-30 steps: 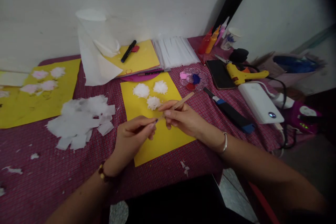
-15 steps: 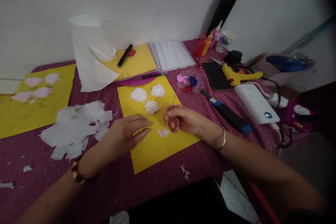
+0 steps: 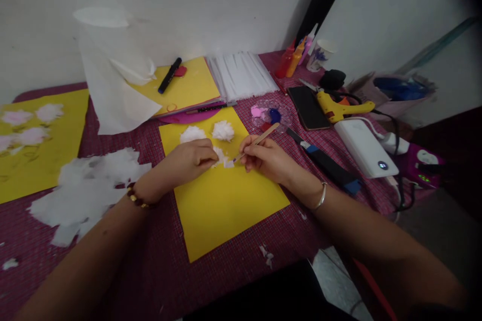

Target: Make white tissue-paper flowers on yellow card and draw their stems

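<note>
My right hand is closed in a pinch round a flat wooden craft stick, which slants down to the left. The stick's lower end meets a small pale paper piece at the edge of a white fluffy paper tuft. My left hand has its fingers pressed together at the left side of that tuft and partly hides it. Two more white tufts, one at the left and one at the right, sit above on the yellow sheet.
Cut white tissue pieces lie to my left, beside another yellow sheet with pinkish tufts. At right are a paint palette, a utility knife, a phone, a yellow glue gun and a white power bank.
My right hand has brought the craft stick and the pale paper piece up from the sheet's middle to the lowest tuft. My left hand has moved up to that tuft and closed its fingers.
</note>
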`<control>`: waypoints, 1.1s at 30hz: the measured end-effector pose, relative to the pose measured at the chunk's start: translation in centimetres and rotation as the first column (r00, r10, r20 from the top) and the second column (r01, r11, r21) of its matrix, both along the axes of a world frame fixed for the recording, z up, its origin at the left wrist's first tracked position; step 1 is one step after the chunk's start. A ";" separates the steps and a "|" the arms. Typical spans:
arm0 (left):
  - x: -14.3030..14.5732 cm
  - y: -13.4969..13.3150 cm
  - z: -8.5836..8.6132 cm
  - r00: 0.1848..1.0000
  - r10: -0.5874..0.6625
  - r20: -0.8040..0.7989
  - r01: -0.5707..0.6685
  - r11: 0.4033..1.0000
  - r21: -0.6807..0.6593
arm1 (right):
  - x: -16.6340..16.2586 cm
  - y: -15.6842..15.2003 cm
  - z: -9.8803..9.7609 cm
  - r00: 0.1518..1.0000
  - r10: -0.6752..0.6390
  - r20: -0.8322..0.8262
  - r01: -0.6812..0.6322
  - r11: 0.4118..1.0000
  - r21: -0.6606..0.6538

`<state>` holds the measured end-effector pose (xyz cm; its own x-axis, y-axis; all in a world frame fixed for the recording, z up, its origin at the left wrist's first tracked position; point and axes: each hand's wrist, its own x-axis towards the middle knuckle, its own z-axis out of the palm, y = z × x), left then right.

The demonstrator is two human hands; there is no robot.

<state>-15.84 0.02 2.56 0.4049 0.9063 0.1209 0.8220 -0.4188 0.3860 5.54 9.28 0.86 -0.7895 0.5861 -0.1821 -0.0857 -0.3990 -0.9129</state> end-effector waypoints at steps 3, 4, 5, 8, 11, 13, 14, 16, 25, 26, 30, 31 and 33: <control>-0.1 0.8 -0.5 0.994 0.072 0.083 -0.067 0.996 -0.052 | -0.1 -0.7 0.1 0.999 -0.024 0.043 0.014 0.976 0.216; -0.2 1.0 -0.7 0.988 0.107 0.108 -0.099 0.992 -0.078 | -0.1 -0.9 0.1 0.998 -0.013 0.057 -0.003 0.961 0.275; -0.2 1.2 -0.9 0.981 0.145 0.132 -0.131 0.985 -0.107 | -0.2 -1.2 0.2 0.998 0.003 0.069 -0.025 0.945 0.327; -0.3 1.7 -1.4 0.942 0.241 0.233 -0.194 0.959 -0.208 | -0.3 -1.8 0.3 0.996 0.044 0.083 -0.078 0.880 0.468; -0.4 1.9 -1.5 0.911 0.277 0.307 -0.183 0.935 -0.303 | -0.5 -2.2 0.1 0.997 0.026 0.074 -0.065 0.805 0.590; -0.4 2.0 -1.4 0.903 0.285 0.322 -0.170 0.925 -0.341 | -0.6 -2.3 0.0 0.997 0.005 0.079 -0.055 0.755 0.653; -0.4 2.0 -1.3 0.899 0.290 0.327 -0.168 0.920 -0.353 | -0.6 -2.3 -0.1 0.996 -0.004 0.085 -0.055 0.730 0.681; -0.5 2.0 -1.2 0.893 0.300 0.334 -0.168 0.914 -0.370 | -0.7 -2.3 -0.1 0.995 -0.009 0.096 -0.064 0.681 0.729; -0.5 2.0 -1.3 0.888 0.306 0.342 -0.177 0.916 -0.359 | -0.8 -2.2 -0.3 0.988 0.000 0.156 -0.122 0.625 0.771; -0.5 1.9 -1.3 0.884 0.307 0.352 -0.174 0.916 -0.363 | -0.9 -2.3 -0.4 0.986 -0.004 0.165 -0.125 0.631 0.766; -0.5 1.9 -1.3 0.883 0.290 0.368 -0.156 0.923 -0.352 | -1.1 -2.4 -0.8 0.982 -0.034 0.187 -0.122 0.642 0.757; -0.5 2.0 -1.3 0.886 0.288 0.363 -0.159 0.925 -0.344 | -1.2 -2.4 -0.9 0.982 -0.040 0.186 -0.118 0.641 0.758; -0.5 2.1 -1.3 0.897 0.282 0.342 -0.166 0.929 -0.331 | -1.3 -2.5 -1.0 0.983 -0.045 0.177 -0.108 0.638 0.762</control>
<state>-16.35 2.10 1.22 0.1627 0.9852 -0.0549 0.6482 -0.0648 0.7587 4.23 6.76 -0.15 -0.8127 0.5496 0.1936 0.0936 0.4510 -0.8876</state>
